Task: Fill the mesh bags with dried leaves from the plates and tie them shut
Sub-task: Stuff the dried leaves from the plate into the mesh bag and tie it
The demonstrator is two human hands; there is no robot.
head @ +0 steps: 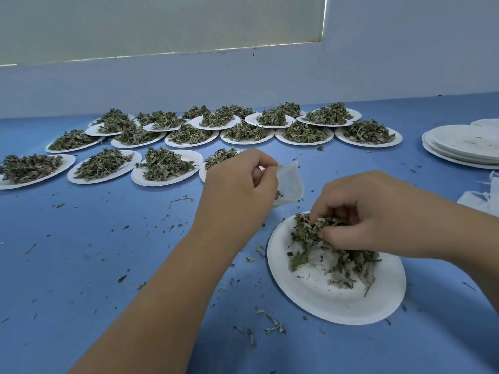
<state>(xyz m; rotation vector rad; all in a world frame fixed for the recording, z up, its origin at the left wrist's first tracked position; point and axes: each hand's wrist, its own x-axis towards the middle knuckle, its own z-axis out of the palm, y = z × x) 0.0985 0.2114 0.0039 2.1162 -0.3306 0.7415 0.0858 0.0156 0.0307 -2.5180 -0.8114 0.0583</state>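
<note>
The white mesh bag [291, 184] is held a little above the blue table [108, 265], just behind the nearest paper plate [324, 300] and near the middle of the view. The left hand [240, 187] pinches its upper edge between the thumb and the curled fingers, so the bag hangs down to the right of this hand. A few dark bits of leaf show through the mesh at its lower part. The right hand [378, 214] is on the nearest plate, and its fingers are curled around a bunch of the dried leaves [343, 261] at the far side of the heap. The rest of the heap lies spread over the right half of the plate, and the left half is mostly bare. Small leaf crumbs [272, 326] are scattered on the table around this plate. Further back, many plates with full heaps of leaves [167, 164] stand in rows, close together, up to the wall [243, 76]. At the right edge there is a stack of empty plates [464, 147], and in front of it, a pile of white mesh material [483, 197], cut off by the frame.
</note>
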